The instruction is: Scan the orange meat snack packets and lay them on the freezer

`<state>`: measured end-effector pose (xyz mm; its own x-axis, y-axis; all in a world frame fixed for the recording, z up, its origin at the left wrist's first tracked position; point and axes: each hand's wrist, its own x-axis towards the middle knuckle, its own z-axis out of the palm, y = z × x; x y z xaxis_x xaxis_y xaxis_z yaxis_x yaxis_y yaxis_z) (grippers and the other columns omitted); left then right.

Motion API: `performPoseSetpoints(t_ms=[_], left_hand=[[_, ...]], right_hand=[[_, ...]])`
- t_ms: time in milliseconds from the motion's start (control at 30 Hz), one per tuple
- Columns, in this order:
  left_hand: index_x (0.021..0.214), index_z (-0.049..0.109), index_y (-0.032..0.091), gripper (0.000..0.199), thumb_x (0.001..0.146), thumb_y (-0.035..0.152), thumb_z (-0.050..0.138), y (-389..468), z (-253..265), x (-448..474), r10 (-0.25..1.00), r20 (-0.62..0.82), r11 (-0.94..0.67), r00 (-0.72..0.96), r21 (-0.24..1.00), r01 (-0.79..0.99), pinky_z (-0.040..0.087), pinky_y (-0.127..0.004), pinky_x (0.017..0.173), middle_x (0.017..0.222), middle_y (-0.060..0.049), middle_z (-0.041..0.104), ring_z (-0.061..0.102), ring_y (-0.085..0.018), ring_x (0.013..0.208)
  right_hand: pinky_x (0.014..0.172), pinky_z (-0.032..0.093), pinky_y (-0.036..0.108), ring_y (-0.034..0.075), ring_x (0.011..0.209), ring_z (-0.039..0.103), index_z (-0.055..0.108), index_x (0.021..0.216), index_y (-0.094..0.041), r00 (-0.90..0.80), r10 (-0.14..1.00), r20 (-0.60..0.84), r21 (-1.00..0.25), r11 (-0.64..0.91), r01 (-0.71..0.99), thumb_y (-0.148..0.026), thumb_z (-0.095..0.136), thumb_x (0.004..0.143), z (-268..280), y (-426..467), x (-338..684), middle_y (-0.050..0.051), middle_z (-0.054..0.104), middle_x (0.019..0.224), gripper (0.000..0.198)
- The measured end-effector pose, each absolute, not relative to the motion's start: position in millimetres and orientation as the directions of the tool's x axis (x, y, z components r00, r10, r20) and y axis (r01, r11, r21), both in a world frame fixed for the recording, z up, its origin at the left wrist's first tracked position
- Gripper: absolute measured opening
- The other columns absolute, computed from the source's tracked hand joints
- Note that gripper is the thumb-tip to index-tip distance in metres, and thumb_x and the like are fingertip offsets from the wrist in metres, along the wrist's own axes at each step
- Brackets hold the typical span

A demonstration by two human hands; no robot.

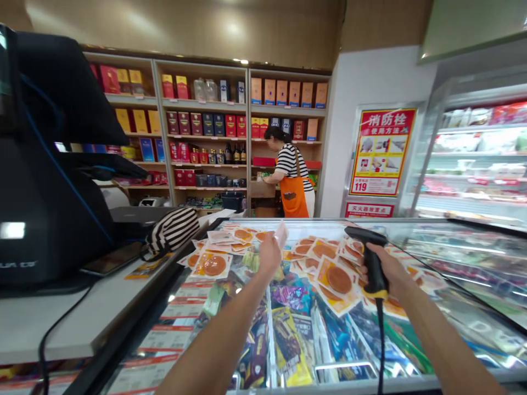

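My right hand (389, 266) is wrapped around the handle of a black barcode scanner (373, 263) with a yellow base and a cord hanging down. Pinched in my left hand (269, 253) is a pale flat packet (281, 233), seen nearly edge-on and a little blurred. Both hands are over the glass top of a chest freezer. Between them lies a loose heap of packets (338, 280), each showing a round orange-brown disc. More such packets (212, 264) lie left of my left hand.
Under the glass are bagged frozen goods (288, 340). At left stand a black checkout terminal (53, 164) and a striped pouch (175, 230). A person in an orange apron (294, 197) is at the shelves of boxes (208, 125). An upright refrigerated case (473, 153) stands at right.
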<state>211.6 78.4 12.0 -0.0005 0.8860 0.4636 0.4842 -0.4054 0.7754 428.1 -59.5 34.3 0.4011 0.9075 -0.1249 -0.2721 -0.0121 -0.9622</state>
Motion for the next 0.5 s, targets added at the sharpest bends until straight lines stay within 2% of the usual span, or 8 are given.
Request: performPoseSetpoints(t_ms=[67, 133, 233, 300, 400, 500], left_hand=[[0.099, 0.052, 0.015, 0.032, 0.077, 0.018, 0.029, 64.8, 7.6, 242.6, 0.876, 0.474, -0.450, 0.093, 0.733, 0.510, 0.038, -0.030, 0.072, 0.082, -0.009, 0.061, 0.055, -0.020, 0.079], [0.101, 0.052, 0.019, 0.032, 0.078, 0.017, 0.030, 52.2, -0.4, 270.0, 0.818, 0.502, -0.569, 0.280, 0.633, 0.525, 0.040, -0.027, 0.072, 0.084, -0.005, 0.062, 0.056, -0.017, 0.078], [0.103, 0.050, 0.021, 0.035, 0.076, 0.010, 0.030, 38.6, -16.3, 301.2, 0.600, 0.521, -0.800, 0.607, 0.385, 0.461, 0.039, -0.024, 0.077, 0.099, -0.003, 0.058, 0.052, -0.014, 0.089], [0.100, 0.052, 0.018, 0.035, 0.075, 0.008, 0.030, 33.4, -25.9, 313.8, 0.483, 0.474, -0.875, 0.736, 0.243, 0.418, 0.038, -0.025, 0.079, 0.100, -0.004, 0.058, 0.051, -0.014, 0.092], [0.095, 0.055, 0.017, 0.030, 0.076, 0.010, 0.033, 29.2, -33.8, 318.9, 0.416, 0.422, -0.908, 0.805, 0.148, 0.392, 0.036, -0.028, 0.084, 0.099, -0.006, 0.058, 0.049, -0.015, 0.096], [0.108, 0.047, 0.022, 0.033, 0.077, 0.031, 0.039, 30.3, -33.3, 304.8, 0.350, 0.462, -0.936, 0.815, 0.139, 0.323, 0.029, -0.035, 0.092, 0.115, -0.004, 0.050, 0.040, -0.018, 0.109]], right_hand=[[0.031, 0.037, 0.023, 0.011, 0.031, 0.045, 0.046, 0.059, -0.018, 0.433, 0.890, -0.140, -0.961, -0.017, -0.277, -0.037, 0.047, 0.070, 33.1, -68.6, 447.0, -0.001, 0.049, 0.038, 0.022], [0.032, 0.037, 0.023, 0.011, 0.031, 0.045, 0.046, 0.058, -0.018, 0.435, 0.887, -0.156, -0.955, -0.023, -0.296, -0.038, 0.047, 0.069, 31.2, -76.4, 462.4, -0.001, 0.049, 0.038, 0.023], [0.033, 0.037, 0.023, 0.011, 0.033, 0.045, 0.048, 0.060, -0.017, 0.446, 0.883, -0.149, -0.949, -0.001, -0.315, -0.037, 0.047, 0.070, 26.9, -85.7, 480.0, 0.000, 0.050, 0.039, 0.022], [0.034, 0.037, 0.023, 0.011, 0.033, 0.044, 0.049, 0.060, -0.017, 0.444, 0.880, -0.169, -0.941, -0.011, -0.337, -0.037, 0.048, 0.070, 24.0, -90.2, 487.3, 0.000, 0.049, 0.040, 0.022], [0.034, 0.037, 0.024, 0.011, 0.033, 0.043, 0.049, 0.057, -0.017, 0.401, 0.891, -0.213, -0.924, -0.050, -0.380, -0.038, 0.047, 0.069, 21.9, -92.4, 489.3, 0.000, 0.048, 0.039, 0.024], [0.034, 0.037, 0.025, 0.012, 0.033, 0.044, 0.049, 0.056, -0.018, 0.367, 0.901, -0.230, -0.921, -0.080, -0.381, -0.039, 0.047, 0.069, 22.5, -86.5, 480.5, 0.001, 0.049, 0.039, 0.024]])
